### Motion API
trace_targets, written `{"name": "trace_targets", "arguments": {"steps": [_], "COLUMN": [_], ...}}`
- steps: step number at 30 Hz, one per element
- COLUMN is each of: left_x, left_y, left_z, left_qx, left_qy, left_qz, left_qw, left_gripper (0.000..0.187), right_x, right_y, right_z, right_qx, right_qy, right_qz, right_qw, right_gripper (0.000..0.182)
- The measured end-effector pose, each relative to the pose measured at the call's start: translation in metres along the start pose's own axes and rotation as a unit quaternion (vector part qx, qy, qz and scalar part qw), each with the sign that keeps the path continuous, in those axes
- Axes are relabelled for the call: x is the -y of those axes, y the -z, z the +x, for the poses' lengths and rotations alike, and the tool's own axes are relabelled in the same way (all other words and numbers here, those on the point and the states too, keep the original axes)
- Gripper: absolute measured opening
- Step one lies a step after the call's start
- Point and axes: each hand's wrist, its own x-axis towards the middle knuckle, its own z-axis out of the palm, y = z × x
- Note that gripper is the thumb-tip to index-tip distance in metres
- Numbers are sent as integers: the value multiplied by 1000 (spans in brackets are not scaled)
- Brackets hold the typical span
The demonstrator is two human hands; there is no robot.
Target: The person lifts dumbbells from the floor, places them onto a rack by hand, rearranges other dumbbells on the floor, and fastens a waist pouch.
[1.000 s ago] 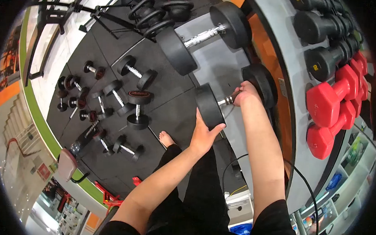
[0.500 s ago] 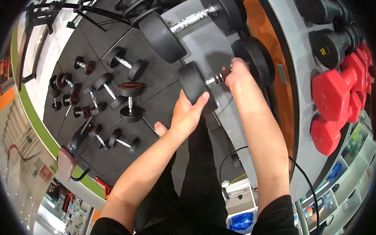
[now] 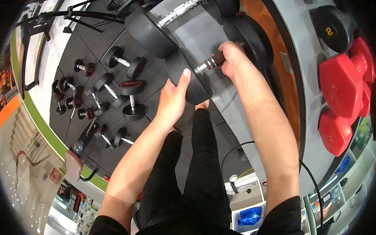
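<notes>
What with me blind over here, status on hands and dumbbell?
Left hand on one end of dumbbell. Right hand gripping its handle. Second dumbbell close alongside.

Floor: black rubber mats [image 3: 86, 46] with visible seams, a green strip [image 3: 40, 120] curving along the left, white marbled floor [image 3: 55, 56] at upper left. Black metal frame [image 3: 39, 17] on top of that. Far left: pale stairs [image 3: 20, 131], railing [image 3: 34, 150], red sign [image 3: 55, 175], orange band [image 3: 5, 115]. Padded seat [image 3: 73, 165] near the green strip. Right: grey ledge [image 3: 237, 120], orange-brown panel [image 3: 263, 19] with wall socket [image 3: 285, 61], black-edged grey shelf [image 3: 309, 80]. Lower right: white shelving [image 3: 365, 152], black cable [image 3: 312, 175]. White cubby [image 3: 240, 204] at bottom holds a blue bag [image 3: 250, 216]. Indoor light, bright glare lower left; edges dark, distorted.
</notes>
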Motion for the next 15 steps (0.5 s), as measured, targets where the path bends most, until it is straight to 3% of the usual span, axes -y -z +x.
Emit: {"name": "trace_targets", "arguments": {"steps": [2, 5, 7, 8, 9, 11, 13, 14, 15], "left_x": [3, 12, 13, 7, -24, -43, -34, -33, -31], "left_y": [1, -7, -16, -15, -12, 4, 1, -1, -1], "left_z": [-3, -1, -2, -4, -21, -7, 17, 24, 27], "left_qx": [13, 6, -126, -145, -181, -122, -11, -43, -47], "left_qy": [31, 30, -61, -188, -271, -494, -463, -529, -523], "left_qz": [32, -84, -42, 30, 193, 415, 454, 371, 369], "left_qw": [999, 996, 989, 971, 926, 755, 761, 762, 767], "left_gripper": [74, 79, 82, 94, 95, 76, 46, 28, 28], "right_x": [-15, -25, -39, -41, -41, -41, -39, -31, -36], "right_y": [9, 24, 35, 39, 39, 35, 20, 7, 8], "right_z": [0, -19, 2, 4, 6, 8, 5, -6, 2], "right_qx": [6, 124, 149, 154, 160, 186, 247, 198, 198], "right_qy": [-15, 71, 71, 63, 55, 55, 4, 8, 3], "right_qz": [-22, 152, 212, 268, 322, 329, 383, 388, 382], "right_qw": [1000, 978, 963, 949, 931, 924, 890, 900, 903], "right_gripper": [36, 28, 28, 27, 25, 21, 18, 20, 20]}}
